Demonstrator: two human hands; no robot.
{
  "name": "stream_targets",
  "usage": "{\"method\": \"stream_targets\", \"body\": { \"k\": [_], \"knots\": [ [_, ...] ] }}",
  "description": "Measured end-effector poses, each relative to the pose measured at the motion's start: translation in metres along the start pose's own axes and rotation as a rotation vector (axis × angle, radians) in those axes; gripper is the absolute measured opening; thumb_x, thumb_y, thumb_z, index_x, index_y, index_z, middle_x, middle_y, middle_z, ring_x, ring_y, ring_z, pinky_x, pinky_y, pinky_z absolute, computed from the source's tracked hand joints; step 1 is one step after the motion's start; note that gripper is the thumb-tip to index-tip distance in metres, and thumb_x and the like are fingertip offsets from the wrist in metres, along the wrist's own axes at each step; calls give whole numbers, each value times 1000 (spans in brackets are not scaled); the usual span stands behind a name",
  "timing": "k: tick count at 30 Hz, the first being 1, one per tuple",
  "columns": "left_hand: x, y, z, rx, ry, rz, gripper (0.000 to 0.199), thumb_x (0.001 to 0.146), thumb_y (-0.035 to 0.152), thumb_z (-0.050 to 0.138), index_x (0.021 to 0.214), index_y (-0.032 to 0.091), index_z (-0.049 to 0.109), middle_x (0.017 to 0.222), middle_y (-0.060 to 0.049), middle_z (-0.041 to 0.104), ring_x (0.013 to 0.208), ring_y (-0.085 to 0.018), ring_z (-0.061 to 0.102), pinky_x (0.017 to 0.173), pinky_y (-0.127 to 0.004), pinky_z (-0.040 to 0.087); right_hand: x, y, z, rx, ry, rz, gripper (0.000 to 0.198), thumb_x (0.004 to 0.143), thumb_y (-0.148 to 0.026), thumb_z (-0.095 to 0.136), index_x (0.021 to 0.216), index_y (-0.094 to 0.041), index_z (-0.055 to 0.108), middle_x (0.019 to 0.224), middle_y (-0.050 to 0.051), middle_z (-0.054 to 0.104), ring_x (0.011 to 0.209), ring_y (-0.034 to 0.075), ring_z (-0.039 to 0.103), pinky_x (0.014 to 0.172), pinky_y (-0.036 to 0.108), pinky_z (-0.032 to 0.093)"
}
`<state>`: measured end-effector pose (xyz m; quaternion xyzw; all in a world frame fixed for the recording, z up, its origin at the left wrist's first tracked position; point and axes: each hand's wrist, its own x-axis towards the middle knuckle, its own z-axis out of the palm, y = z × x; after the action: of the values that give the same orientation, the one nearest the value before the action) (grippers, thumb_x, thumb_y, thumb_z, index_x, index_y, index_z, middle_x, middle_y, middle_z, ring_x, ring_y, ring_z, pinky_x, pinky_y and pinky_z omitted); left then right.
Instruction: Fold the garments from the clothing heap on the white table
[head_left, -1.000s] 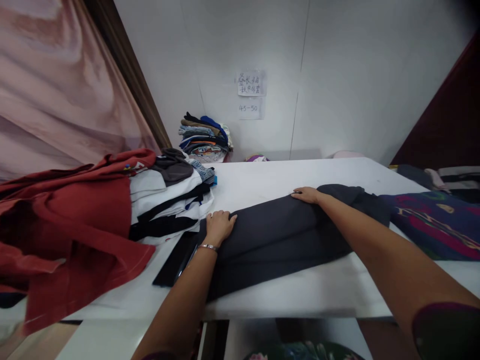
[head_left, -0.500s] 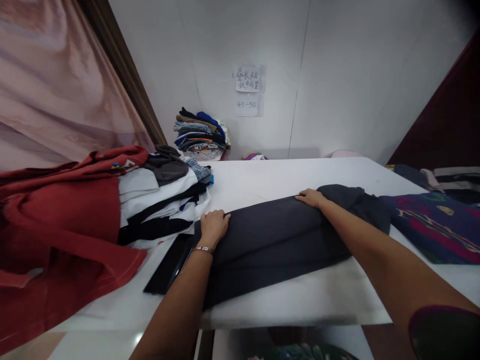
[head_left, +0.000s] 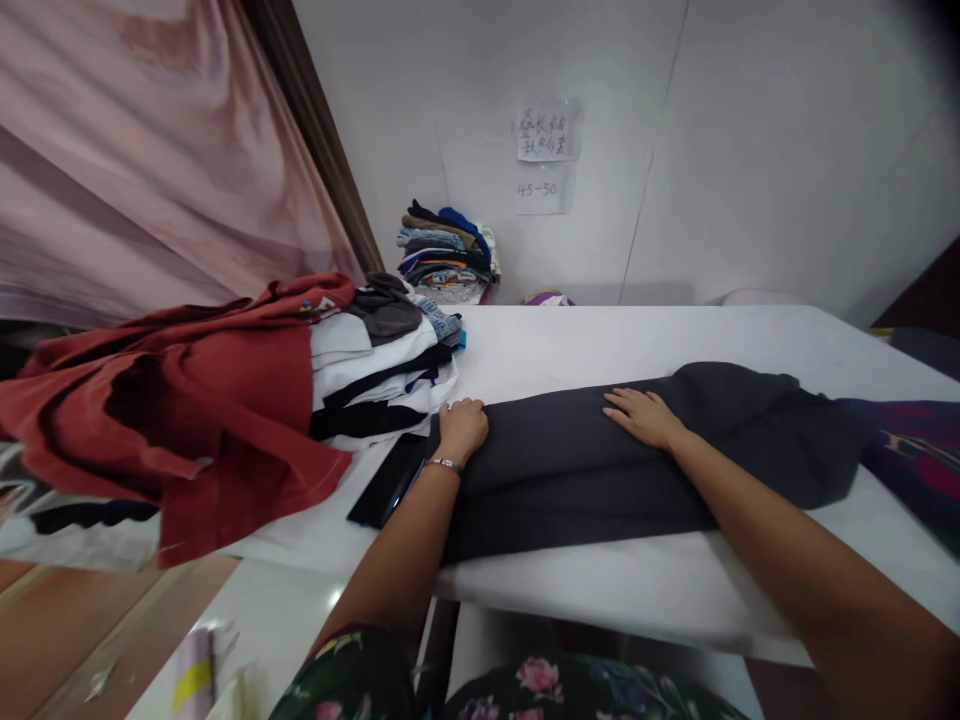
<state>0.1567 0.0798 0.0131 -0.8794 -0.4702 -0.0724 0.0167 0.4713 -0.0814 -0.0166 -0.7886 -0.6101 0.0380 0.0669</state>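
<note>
A dark grey garment (head_left: 570, 480) lies lengthwise along the front of the white table, smooth at its left and middle, bunched at its right end. My left hand (head_left: 463, 428) is at its upper left corner, fingers curled down over the cloth edge. My right hand (head_left: 643, 416) rests flat near the far edge, fingers stretched and a little apart. Under my left forearm, a flat black piece (head_left: 382, 482) with a shiny edge sticks out; I cannot tell what it is.
A heap with a red garment (head_left: 240, 400) and white clothes (head_left: 341, 335) covers the table's left side. A folded stack (head_left: 446, 255) stands behind the table (head_left: 600, 345). A patterned purple cloth (head_left: 915, 450) lies at right. Handwritten papers (head_left: 547, 130) hang on the wall.
The view has shifted left and down. My right hand has moved from the garment's far edge onto its surface and spread flat. My left hand stays at the same corner.
</note>
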Motion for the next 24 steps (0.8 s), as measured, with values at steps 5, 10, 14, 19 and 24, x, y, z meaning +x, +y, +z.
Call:
{"method": "stream_targets", "body": {
  "k": [5,10,14,19,24],
  "knots": [
    [-4,4,-2,-12,17,-21,34,90,21,37,107,17,67,112,-12,67,110,-27,57,99,-44,30,-6,1,-4,20,193,-19,56,97,-52,27,129,-20,60,140,11,54,135,27,42,113,54,24],
    [-9,4,-13,-25,22,-60,33,91,27,41,112,17,65,118,-14,65,117,-28,54,102,-45,30,-33,-2,3,24,367,-119,53,97,-51,27,127,-24,61,137,9,57,134,28,43,112,56,21],
    [-14,-12,-30,-42,-25,-137,42,90,41,47,120,15,60,128,-17,59,122,-31,50,99,-43,37,-46,-5,11,-2,274,-145,52,95,-54,32,131,-26,58,142,9,52,136,29,40,111,55,26],
    [-13,-40,-46,-93,-165,-192,54,90,48,46,129,12,55,135,-19,56,126,-31,50,98,-38,40,-44,-7,13,-12,289,-153,54,96,-55,31,130,-23,58,141,11,53,135,29,41,110,56,27],
    [5,-52,-53,-189,-389,-139,70,78,57,61,132,13,53,135,-15,58,123,-26,55,98,-28,40,-43,-8,15,8,309,-153,54,95,-54,33,130,-22,59,140,12,54,135,30,41,110,56,27]
  ]
}}
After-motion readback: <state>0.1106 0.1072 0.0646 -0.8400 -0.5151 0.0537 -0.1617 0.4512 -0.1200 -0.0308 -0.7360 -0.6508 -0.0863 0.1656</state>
